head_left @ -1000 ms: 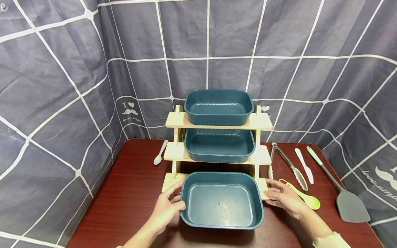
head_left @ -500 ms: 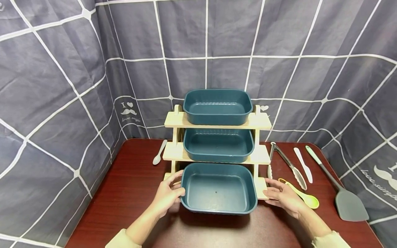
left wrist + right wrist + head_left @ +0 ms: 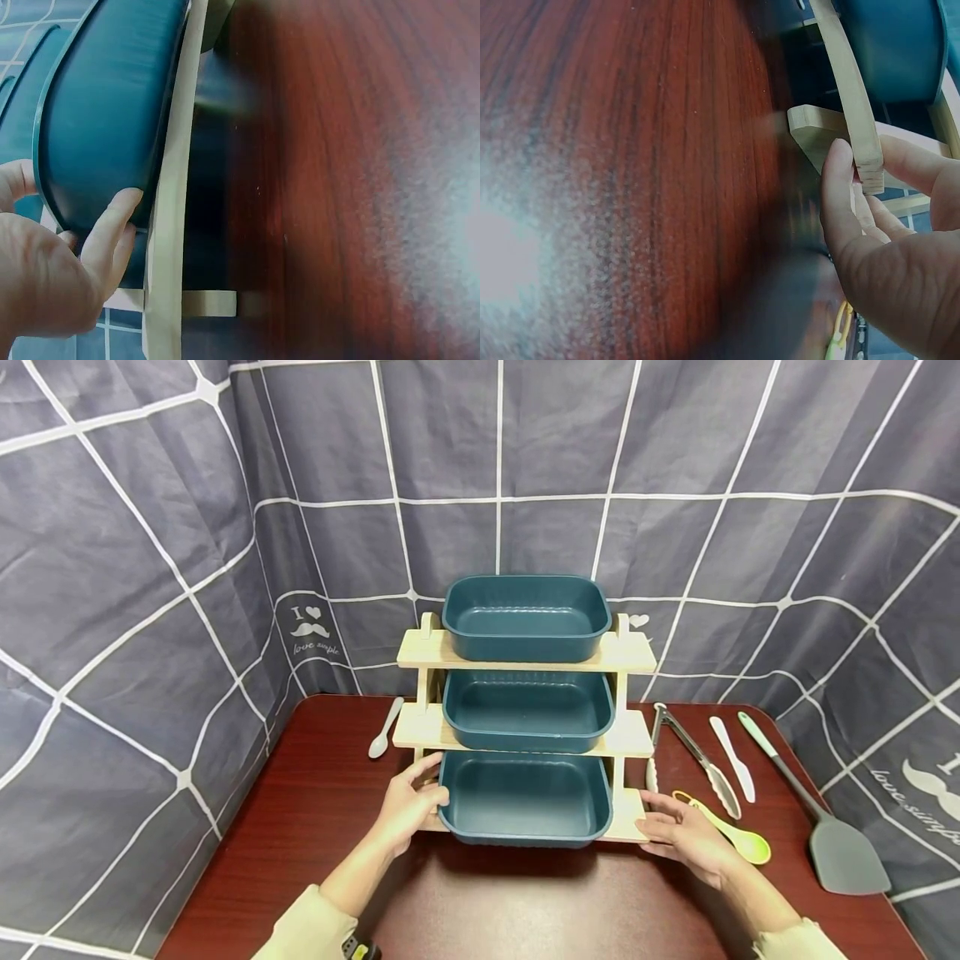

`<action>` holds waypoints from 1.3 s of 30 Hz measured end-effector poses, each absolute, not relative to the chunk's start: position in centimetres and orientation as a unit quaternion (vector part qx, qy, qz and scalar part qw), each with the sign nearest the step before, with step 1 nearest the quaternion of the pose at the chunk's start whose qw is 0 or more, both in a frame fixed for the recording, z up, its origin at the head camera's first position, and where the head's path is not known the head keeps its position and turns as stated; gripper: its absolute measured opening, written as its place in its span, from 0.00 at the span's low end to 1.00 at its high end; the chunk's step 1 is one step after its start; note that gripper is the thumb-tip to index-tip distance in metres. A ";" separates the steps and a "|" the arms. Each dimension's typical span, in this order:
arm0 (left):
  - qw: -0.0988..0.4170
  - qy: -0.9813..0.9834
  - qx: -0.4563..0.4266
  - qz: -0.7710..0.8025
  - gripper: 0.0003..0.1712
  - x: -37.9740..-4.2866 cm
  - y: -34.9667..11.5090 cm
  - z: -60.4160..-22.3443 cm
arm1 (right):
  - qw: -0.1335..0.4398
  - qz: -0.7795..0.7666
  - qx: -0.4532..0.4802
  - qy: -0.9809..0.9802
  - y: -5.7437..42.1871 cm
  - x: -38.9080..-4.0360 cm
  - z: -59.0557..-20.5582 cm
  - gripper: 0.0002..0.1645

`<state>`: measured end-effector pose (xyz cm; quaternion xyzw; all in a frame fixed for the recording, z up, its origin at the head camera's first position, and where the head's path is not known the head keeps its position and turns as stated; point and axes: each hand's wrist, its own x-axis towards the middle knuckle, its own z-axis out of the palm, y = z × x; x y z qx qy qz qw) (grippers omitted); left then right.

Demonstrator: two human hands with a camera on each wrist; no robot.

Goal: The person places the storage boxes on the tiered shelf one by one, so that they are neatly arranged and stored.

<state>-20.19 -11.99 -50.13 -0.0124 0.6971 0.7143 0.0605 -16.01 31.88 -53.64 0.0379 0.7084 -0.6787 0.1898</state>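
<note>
A three-tier wooden rack (image 3: 628, 817) stands on the table with a dark teal bin on each level. My left hand (image 3: 405, 802) grips the left end of the lowest bin (image 3: 525, 802), thumb at its rim and fingertips (image 3: 127, 199) against its side. In the left wrist view that bin sits close over the bottom board (image 3: 171, 165). My right hand (image 3: 688, 837) pinches the right end of the same board, thumb and fingers on opposite faces (image 3: 866, 161). Above are the middle bin (image 3: 530, 714) and the top bin (image 3: 527, 645).
Left of the rack lies a white spoon (image 3: 385, 731). To the right are metal tongs (image 3: 701, 756), a white knife (image 3: 735, 762), a yellow-green spoon (image 3: 750, 845) and a grey spatula (image 3: 847, 857). Grey checked cloth (image 3: 555, 460) hangs behind and at both sides.
My left hand has moved the lowest bin back and in over the bottom board, under the middle level. My right hand has stayed on the board's right end.
</note>
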 end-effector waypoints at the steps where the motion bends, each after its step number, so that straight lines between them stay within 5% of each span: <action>1: 0.053 0.705 -0.010 0.708 0.41 -20.4 -12.0 -50.2 | 0.189 -0.678 0.036 0.709 31.9 -16.0 -53.6 0.47; 25: 0.058 0.707 -0.007 0.705 0.31 -19.8 -12.2 -50.3 | 0.192 -0.675 0.044 0.711 32.0 -15.8 -53.5 0.47; 39: 0.001 0.742 0.004 0.670 0.16 -19.5 -15.9 -47.8 | 0.183 -0.656 0.017 0.732 32.8 -15.0 -50.4 0.42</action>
